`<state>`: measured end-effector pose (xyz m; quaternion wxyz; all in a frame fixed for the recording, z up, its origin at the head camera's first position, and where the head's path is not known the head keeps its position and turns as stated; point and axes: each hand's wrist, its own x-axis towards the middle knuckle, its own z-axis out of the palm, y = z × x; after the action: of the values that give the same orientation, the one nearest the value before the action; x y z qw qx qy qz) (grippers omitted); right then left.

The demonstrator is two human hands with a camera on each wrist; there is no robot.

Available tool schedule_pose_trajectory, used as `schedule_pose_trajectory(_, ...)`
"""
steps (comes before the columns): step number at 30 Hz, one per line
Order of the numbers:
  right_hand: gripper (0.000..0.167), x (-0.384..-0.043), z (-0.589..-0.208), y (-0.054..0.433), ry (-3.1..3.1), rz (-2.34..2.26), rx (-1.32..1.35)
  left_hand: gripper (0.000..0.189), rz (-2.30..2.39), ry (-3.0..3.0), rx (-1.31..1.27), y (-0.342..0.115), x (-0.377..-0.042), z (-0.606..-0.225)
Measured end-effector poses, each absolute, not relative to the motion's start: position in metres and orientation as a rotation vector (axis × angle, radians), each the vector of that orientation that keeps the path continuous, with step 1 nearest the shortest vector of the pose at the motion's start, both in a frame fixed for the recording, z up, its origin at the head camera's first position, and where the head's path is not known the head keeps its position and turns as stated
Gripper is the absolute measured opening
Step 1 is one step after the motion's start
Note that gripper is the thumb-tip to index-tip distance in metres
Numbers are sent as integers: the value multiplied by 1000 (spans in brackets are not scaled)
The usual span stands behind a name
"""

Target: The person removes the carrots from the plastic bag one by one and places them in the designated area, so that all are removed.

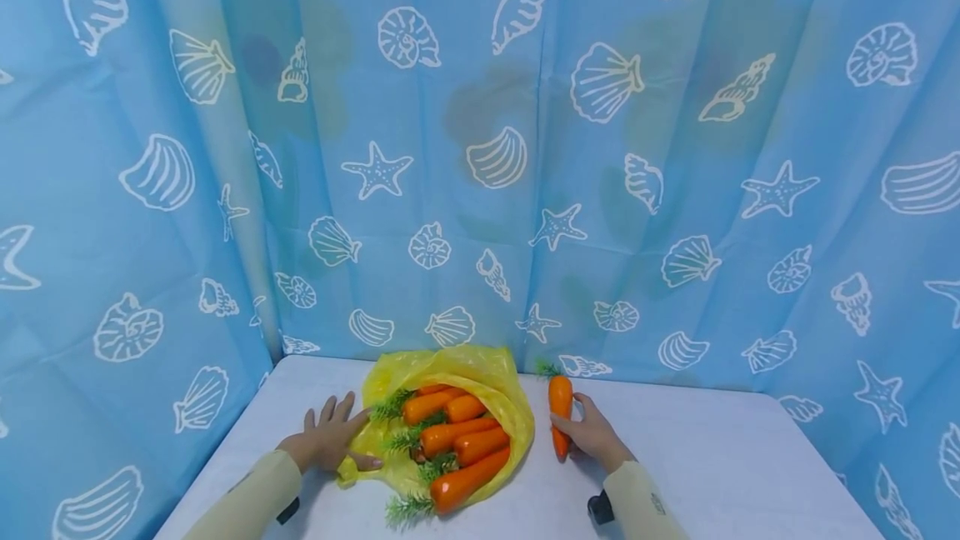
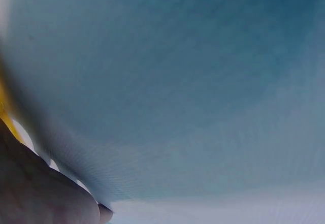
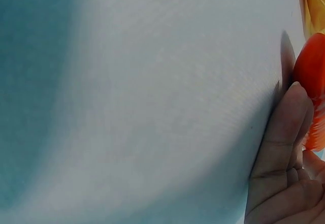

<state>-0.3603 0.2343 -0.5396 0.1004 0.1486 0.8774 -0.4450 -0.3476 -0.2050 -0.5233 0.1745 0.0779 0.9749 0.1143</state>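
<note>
Beside blue curtains, white table, right fingers pinching carrot, left fingers spread against yellow bag

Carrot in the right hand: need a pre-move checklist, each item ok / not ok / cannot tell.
1. Carrot held: ok, between thumb and fingers of the right hand.
2. Bag open: ok, other carrots show in its mouth.
3. Left hand at bag: ok, fingers spread, touching its left edge.
4. Everything inside bag: not ok, the nearest carrot's greens stick out over the table.
5. Held carrot off table: cannot tell, no view shows its whole underside.
</note>
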Motion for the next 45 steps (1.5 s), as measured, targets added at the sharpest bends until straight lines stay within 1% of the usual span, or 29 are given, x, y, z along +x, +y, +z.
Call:
schedule_pose_trajectory(9, 89, -358, -540, 233, 2610, -1322, 419, 110, 333, 2765, 226, -206, -349, -525)
schedule_pose_trajectory(16, 95, -356, -540, 233, 2593, -1368, 407, 110, 337, 2764, 218, -206, -350, -527)
schedule_pose_trajectory(25, 89, -357, -537, 236, 2564, -1368, 424, 109, 335, 2767, 230, -206, -349, -526)
schedule_pose_trajectory(33, 88, -357, -534, 237, 2547, -1374, 415, 109, 344, 2770, 240, -206, -348, -527)
schedule_pose_trajectory(41, 93, -358, -535, 239, 2553, -1377, 424, 110, 363, 2769, 192, -207, -348, -528)
schedule_pose_trajectory(45, 95, -358, -533, 243, 2588, -1337, 408, 109, 358, 2777, 211, -205, -350, -526)
